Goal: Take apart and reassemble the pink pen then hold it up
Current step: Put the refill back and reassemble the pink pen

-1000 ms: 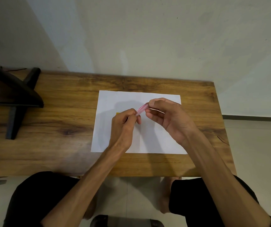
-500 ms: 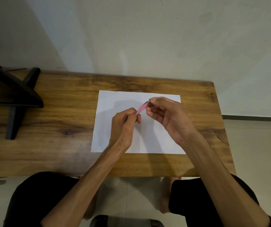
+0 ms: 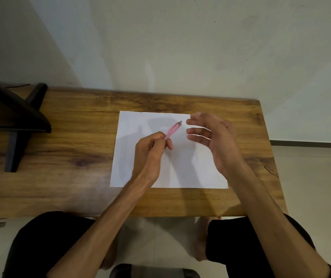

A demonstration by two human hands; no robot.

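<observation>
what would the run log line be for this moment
left hand: grips pink pen by lower end | right hand: open, apart from pen | pen: tilted above white paper | table: wood

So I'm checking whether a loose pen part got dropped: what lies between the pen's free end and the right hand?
Nothing in the head view: only bare white paper shows in the gap between the pink pen and the right hand.

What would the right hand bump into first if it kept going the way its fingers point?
Probably the pink pen. The right hand is open, fingers pointing left toward the pen's far end, which the left hand holds above the white paper. Depth is unclear, so it might pass by.
</observation>
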